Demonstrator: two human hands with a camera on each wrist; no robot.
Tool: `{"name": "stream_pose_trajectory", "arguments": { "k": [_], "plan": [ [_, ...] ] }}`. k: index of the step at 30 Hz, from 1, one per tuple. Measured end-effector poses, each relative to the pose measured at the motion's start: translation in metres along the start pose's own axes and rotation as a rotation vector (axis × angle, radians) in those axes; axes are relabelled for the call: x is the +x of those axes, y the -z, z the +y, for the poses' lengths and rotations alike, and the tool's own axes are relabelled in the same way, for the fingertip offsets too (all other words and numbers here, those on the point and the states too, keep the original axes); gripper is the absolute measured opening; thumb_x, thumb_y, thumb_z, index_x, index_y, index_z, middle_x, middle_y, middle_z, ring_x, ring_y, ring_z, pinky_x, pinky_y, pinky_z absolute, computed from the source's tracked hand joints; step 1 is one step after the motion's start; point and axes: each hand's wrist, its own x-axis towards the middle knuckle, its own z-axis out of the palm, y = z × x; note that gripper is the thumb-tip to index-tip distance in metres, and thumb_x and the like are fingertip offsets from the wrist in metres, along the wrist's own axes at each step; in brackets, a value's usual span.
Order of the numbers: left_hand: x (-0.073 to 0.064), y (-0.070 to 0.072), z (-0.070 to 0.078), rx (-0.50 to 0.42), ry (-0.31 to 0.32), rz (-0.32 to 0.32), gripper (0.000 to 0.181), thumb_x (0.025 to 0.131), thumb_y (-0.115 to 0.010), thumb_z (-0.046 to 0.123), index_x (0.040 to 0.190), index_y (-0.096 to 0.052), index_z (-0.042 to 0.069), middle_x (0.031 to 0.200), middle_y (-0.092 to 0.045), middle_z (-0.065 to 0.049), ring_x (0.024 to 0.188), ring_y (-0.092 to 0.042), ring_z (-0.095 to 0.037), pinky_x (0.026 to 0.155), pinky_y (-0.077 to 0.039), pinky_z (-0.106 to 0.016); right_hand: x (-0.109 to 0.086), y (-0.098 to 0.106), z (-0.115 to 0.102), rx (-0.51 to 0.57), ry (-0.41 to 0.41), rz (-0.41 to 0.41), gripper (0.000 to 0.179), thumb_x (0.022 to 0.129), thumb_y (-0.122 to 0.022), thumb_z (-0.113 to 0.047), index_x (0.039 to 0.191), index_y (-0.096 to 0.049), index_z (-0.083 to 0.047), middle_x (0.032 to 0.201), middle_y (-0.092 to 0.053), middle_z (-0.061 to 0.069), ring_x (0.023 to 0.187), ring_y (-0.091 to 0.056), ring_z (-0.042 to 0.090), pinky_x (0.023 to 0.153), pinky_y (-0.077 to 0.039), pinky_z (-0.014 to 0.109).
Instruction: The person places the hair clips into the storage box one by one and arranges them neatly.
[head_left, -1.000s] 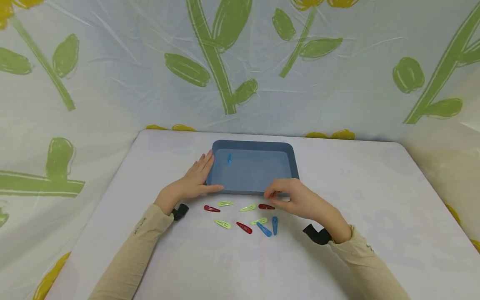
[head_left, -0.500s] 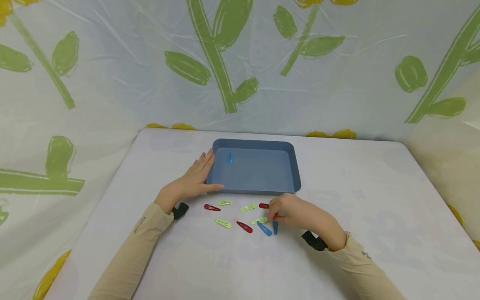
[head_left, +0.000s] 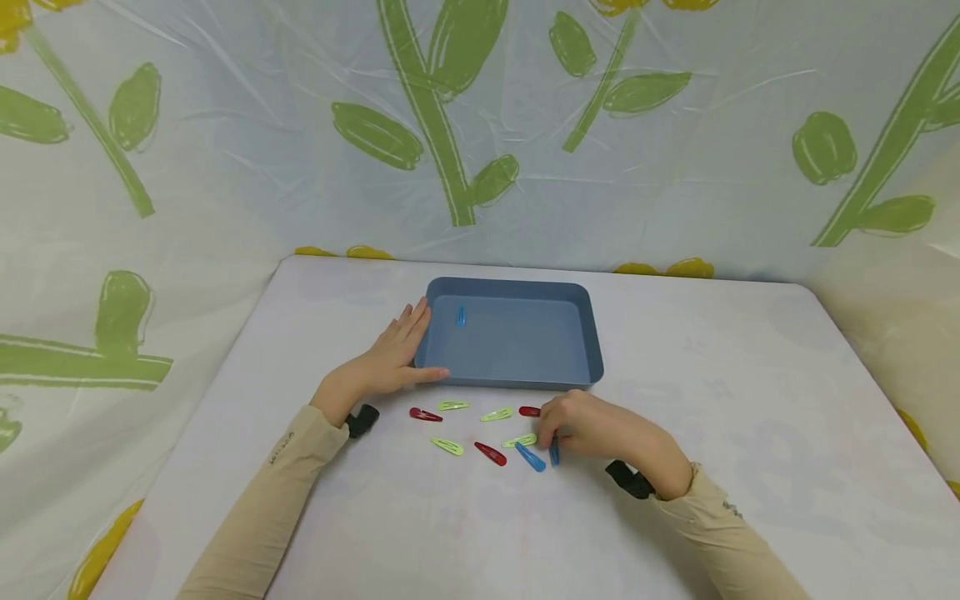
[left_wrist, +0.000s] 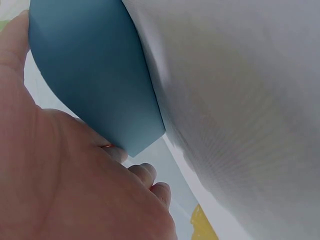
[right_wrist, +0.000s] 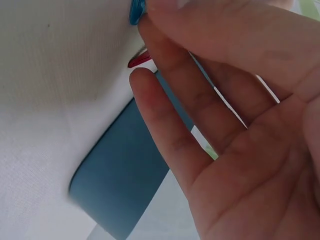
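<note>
My left hand (head_left: 386,354) lies with straight fingers along the left wall of the blue-grey tray (head_left: 517,385), its thumb reaching over the front corner. In the left wrist view the same hand (left_wrist: 75,165) touches the tray's outer wall (left_wrist: 95,75). Just in front of the tray, my right hand (head_left: 600,423) pinches a blue snap hair clip (head_left: 554,452) between thumb and fingertips. The right wrist view shows that clip (right_wrist: 136,11) at the top, partly hidden by the thumb. A second blue clip (head_left: 530,457) lies beside it, overlapping a yellow-green clip (head_left: 519,441).
One blue clip (head_left: 461,316) lies inside the tray at the left. More clips are spread on the white table (head_left: 420,517): red ones (head_left: 491,453) and yellow-green ones (head_left: 447,446). A red clip (head_left: 528,411) is partly behind the right hand. A flower-patterned sheet (head_left: 285,167) hangs behind.
My right hand has come down from the tray's front edge toward me, onto the blue clip, which now stands slightly tilted. The left hand stays at the tray.
</note>
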Motion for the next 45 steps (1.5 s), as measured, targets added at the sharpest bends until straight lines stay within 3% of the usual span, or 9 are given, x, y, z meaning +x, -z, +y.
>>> {"name": "stream_pose_trajectory", "arguments": {
  "k": [12,20,45],
  "plan": [
    [0.0004,-0.0001,-0.0003,0.011,-0.001,0.002,0.110,0.092,-0.057,0.063,0.157,0.004,-0.002,0.164,0.017,-0.011,0.149,0.014,-0.037,0.118,0.002,-0.056,-0.0004,-0.0032,0.0020,-0.002,-0.026,-0.006,0.042,0.068,-0.061,0.025,0.082,-0.076,-0.011,0.092,-0.070,-0.003,0.087,-0.062,0.009,0.077,-0.054,0.026],
    [0.0008,-0.0001,-0.0001,0.013,0.003,0.002,0.110,0.093,-0.057,0.063,0.157,0.004,-0.001,0.164,0.017,-0.011,0.149,0.014,-0.036,0.118,0.002,-0.057,0.0005,-0.0075,0.0012,-0.048,-0.016,0.014,0.041,0.069,-0.065,0.026,0.080,-0.077,-0.012,0.090,-0.068,-0.004,0.085,-0.060,0.009,0.076,-0.054,0.025],
    [-0.0014,0.0016,0.0025,0.001,0.006,0.003,0.110,0.092,-0.057,0.063,0.157,0.004,-0.001,0.164,0.017,-0.010,0.150,0.014,-0.036,0.118,0.003,-0.056,-0.0003,-0.0039,-0.0052,-0.045,-0.082,-0.012,0.035,0.071,-0.069,0.022,0.074,-0.073,-0.013,0.079,-0.058,-0.008,0.076,-0.056,0.012,0.070,-0.049,0.020]
  ]
}}
